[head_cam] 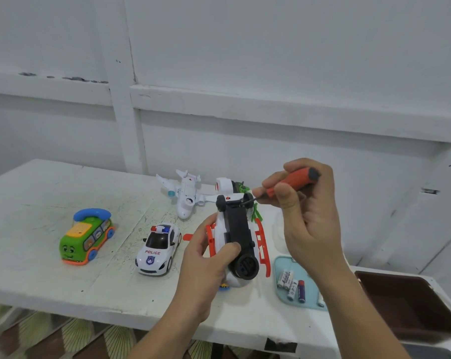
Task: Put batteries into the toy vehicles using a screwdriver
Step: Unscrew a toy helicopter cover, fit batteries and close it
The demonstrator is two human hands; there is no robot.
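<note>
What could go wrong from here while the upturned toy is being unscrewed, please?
The orange-handled screwdriver meets the upturned white-and-orange toy helicopter at a slant, so its tip might slip. The left hand alone steadies the toy, which could twist. A freed screw might roll off the white table.

Bare hands (206,257), bare forearms, no sleeves

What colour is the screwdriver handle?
Orange-red with a dark grey end cap, on the screwdriver, seen in the head view.
</note>
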